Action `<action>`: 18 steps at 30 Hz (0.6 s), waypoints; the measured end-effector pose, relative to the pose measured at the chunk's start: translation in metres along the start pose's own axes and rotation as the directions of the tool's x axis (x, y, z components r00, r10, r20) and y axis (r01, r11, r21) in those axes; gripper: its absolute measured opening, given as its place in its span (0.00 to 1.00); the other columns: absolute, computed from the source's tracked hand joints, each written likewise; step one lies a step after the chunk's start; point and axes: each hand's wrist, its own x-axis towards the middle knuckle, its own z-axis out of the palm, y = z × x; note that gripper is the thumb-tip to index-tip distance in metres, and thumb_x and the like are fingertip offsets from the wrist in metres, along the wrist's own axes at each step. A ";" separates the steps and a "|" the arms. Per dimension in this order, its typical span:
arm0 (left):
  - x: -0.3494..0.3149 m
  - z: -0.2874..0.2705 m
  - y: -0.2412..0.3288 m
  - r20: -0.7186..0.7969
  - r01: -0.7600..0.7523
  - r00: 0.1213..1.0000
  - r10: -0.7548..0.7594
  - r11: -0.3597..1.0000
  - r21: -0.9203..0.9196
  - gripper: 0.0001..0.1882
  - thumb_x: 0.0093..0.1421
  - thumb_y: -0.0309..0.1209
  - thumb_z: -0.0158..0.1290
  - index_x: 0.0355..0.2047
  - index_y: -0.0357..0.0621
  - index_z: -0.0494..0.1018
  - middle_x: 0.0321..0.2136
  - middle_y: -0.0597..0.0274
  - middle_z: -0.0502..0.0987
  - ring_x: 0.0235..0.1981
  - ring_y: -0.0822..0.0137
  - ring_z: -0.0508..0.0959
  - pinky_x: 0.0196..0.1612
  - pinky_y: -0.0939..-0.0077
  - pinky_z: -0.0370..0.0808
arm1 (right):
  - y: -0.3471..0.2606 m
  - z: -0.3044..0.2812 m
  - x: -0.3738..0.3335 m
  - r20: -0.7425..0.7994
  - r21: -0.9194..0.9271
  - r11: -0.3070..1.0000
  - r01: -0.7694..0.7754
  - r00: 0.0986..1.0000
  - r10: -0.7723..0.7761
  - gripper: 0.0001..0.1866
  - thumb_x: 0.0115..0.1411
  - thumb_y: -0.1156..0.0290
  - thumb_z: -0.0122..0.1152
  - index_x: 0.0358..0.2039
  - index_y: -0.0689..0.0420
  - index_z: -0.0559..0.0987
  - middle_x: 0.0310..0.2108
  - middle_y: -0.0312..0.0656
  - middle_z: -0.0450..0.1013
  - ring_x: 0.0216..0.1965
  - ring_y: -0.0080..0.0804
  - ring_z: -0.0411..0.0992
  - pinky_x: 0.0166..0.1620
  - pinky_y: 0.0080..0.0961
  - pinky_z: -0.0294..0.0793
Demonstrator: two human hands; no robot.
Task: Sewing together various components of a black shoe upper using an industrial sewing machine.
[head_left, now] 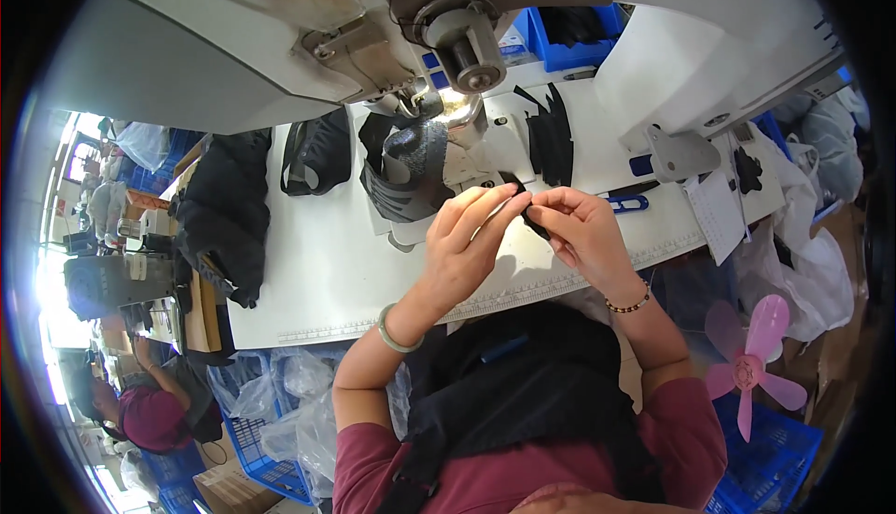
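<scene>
A small black strip of fabric [534,224] is pinched between my two hands over the front part of the white sewing table [336,276]. My left hand [467,234] closes its fingertips on the strip's upper end. Thumb and forefinger of my right hand [583,234] grip it from the other side, and the fingers cover much of it. Just left of my left hand stands a grey and black shoe upper [411,192] under the sewing machine head [462,48]. Beyond my hands lie several long black strips [551,141]. A blue-handled tool [629,203] rests beside my right hand.
Another black shoe upper [322,150] and a heap of black pieces [222,206] lie at left. A pink fan [747,371] stands at lower right. Blue crates [252,439] sit below the table's edge. Another person [154,411] works at far left.
</scene>
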 end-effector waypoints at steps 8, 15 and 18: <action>0.001 -0.008 0.012 0.209 0.422 0.906 -0.367 0.762 -0.492 0.11 0.49 0.17 0.55 0.35 0.39 0.73 0.30 0.61 0.73 0.29 0.71 0.73 0.34 0.80 0.70 | 0.000 0.016 -0.014 0.043 -0.111 0.942 0.316 0.949 -0.313 0.05 0.56 0.77 0.59 0.34 0.61 0.74 0.27 0.31 0.70 0.24 0.11 0.65 0.25 0.08 0.63; 0.001 -0.010 0.020 0.270 0.522 0.822 -0.501 0.475 -0.708 0.09 0.49 0.18 0.56 0.33 0.36 0.72 0.29 0.62 0.72 0.28 0.73 0.72 0.34 0.82 0.70 | 0.008 0.017 -0.005 0.099 -0.112 0.902 0.417 0.908 -0.407 0.05 0.56 0.80 0.57 0.34 0.61 0.72 0.29 0.32 0.70 0.28 0.11 0.67 0.30 0.09 0.67; -0.001 -0.008 0.017 0.227 0.529 0.827 -0.514 0.575 -0.624 0.09 0.48 0.19 0.56 0.32 0.36 0.72 0.27 0.62 0.72 0.27 0.73 0.72 0.33 0.81 0.70 | 0.014 0.015 0.001 0.111 -0.123 0.886 0.446 0.894 -0.434 0.05 0.55 0.81 0.57 0.33 0.61 0.72 0.29 0.32 0.70 0.28 0.11 0.67 0.30 0.09 0.68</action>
